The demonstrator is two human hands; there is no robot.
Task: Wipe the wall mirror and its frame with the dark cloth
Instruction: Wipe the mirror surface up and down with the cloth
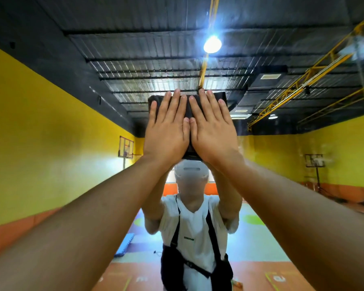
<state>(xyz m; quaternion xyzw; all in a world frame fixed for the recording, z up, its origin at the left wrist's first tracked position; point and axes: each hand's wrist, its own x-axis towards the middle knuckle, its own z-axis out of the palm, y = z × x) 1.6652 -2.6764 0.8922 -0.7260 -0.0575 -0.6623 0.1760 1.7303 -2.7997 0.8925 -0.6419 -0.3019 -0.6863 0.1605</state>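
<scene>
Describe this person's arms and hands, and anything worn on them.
No gloves, rings or watch on the left hand or right hand, and no sleeve reaches either forearm. In the mirror, short white sleeves show.

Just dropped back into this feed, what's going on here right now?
A person stands with both arms raised, pressing a folded dark cloth flat against the wall mirror. The left hand and right hand lie side by side on the cloth, fingers straight, above head height. The glass reflects the person and a yellow-walled hall. The mirror's frame is not in view.
</scene>
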